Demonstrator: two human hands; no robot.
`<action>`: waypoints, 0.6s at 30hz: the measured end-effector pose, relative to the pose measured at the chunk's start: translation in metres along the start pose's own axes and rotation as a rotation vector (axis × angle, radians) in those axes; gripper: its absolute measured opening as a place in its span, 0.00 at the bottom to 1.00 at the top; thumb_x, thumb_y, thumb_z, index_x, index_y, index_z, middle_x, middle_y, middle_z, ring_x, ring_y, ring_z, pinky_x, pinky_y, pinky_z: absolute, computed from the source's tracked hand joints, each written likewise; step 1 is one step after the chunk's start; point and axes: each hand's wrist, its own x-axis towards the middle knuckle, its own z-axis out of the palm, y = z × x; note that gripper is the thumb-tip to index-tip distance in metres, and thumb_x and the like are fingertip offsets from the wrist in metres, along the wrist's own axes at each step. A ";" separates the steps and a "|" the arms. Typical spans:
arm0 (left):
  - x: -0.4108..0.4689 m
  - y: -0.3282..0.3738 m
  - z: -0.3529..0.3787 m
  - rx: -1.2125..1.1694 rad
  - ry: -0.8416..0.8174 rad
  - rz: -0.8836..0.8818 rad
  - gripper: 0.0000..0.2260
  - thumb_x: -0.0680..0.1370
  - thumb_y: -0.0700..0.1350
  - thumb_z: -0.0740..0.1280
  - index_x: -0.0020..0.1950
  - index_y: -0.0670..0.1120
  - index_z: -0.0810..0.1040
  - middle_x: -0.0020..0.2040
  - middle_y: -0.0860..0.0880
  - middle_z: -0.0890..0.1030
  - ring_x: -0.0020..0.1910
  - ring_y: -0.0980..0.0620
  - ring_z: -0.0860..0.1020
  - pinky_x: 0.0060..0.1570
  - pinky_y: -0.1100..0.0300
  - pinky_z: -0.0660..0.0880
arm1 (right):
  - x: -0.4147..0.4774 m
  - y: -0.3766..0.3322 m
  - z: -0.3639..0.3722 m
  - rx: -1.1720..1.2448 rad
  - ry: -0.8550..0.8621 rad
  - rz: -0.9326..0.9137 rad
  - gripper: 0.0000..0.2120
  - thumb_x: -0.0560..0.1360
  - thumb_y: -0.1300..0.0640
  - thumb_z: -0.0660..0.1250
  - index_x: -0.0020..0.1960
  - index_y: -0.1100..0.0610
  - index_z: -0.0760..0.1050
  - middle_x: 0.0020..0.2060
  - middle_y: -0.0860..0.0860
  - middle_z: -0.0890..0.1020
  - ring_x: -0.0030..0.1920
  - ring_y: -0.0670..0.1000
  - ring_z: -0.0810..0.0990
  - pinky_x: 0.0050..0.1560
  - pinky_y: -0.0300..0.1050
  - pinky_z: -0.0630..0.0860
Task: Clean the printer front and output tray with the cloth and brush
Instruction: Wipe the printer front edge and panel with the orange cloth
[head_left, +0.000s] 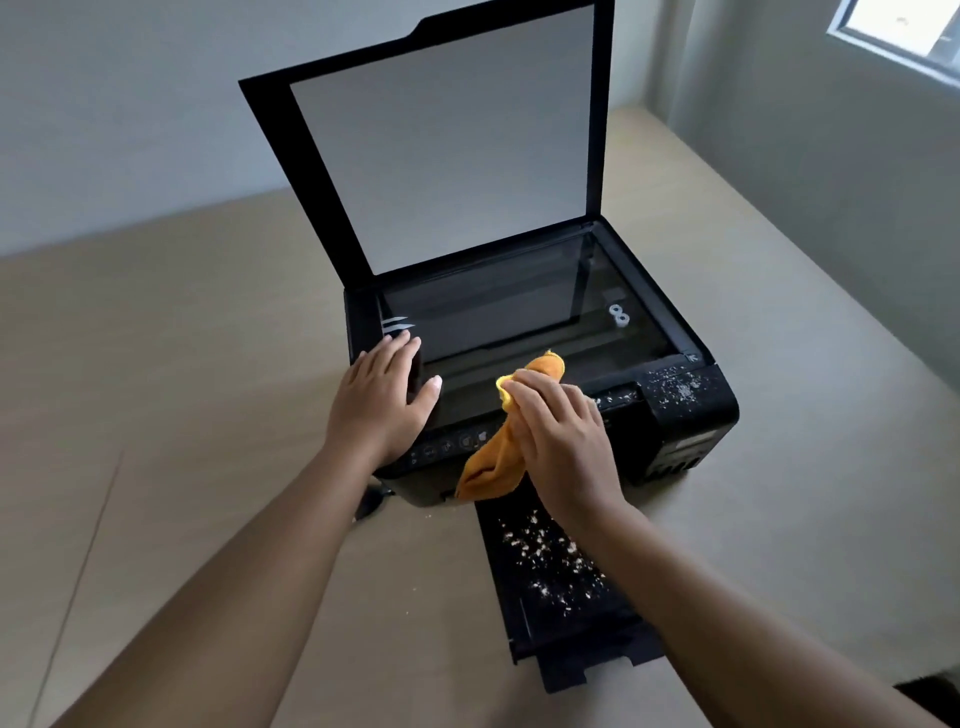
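Observation:
A black printer (691, 415) stands on a beige table, its scanner lid (441, 150) raised upright. My left hand (382, 400) lies flat on the printer's front left corner, fingers straight. My right hand (563, 436) holds an orange cloth (493, 462) against the front edge of the scanner glass (519, 317); the cloth hangs down over the control panel. The pulled-out output tray (561, 582) carries white crumbs. More crumbs dot the printer's front right top (675, 387). No brush is identifiable.
The beige table (182, 364) spreads wide to the left and right of the printer. A small dark object (371, 501) lies by the printer's front left foot. Grey walls stand behind, with a window (904, 31) at the upper right.

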 end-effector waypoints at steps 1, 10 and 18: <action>0.000 0.000 0.000 0.000 0.000 -0.002 0.27 0.82 0.58 0.54 0.79 0.50 0.57 0.80 0.53 0.56 0.78 0.55 0.51 0.76 0.56 0.46 | -0.003 0.004 0.000 -0.033 -0.037 -0.004 0.20 0.80 0.45 0.59 0.66 0.56 0.74 0.66 0.51 0.76 0.63 0.55 0.75 0.68 0.56 0.67; 0.000 -0.005 0.003 -0.003 -0.016 0.007 0.29 0.81 0.62 0.49 0.79 0.50 0.57 0.80 0.53 0.56 0.79 0.54 0.51 0.77 0.54 0.47 | -0.009 0.022 0.000 -0.109 -0.222 -0.177 0.26 0.74 0.39 0.65 0.64 0.55 0.73 0.63 0.50 0.76 0.74 0.55 0.63 0.74 0.61 0.58; 0.001 -0.008 0.002 0.004 -0.019 0.022 0.30 0.81 0.63 0.49 0.79 0.49 0.57 0.80 0.52 0.56 0.78 0.52 0.52 0.77 0.52 0.48 | -0.011 -0.002 0.002 -0.071 -0.128 -0.147 0.26 0.78 0.39 0.57 0.62 0.58 0.77 0.64 0.52 0.78 0.71 0.55 0.70 0.72 0.56 0.65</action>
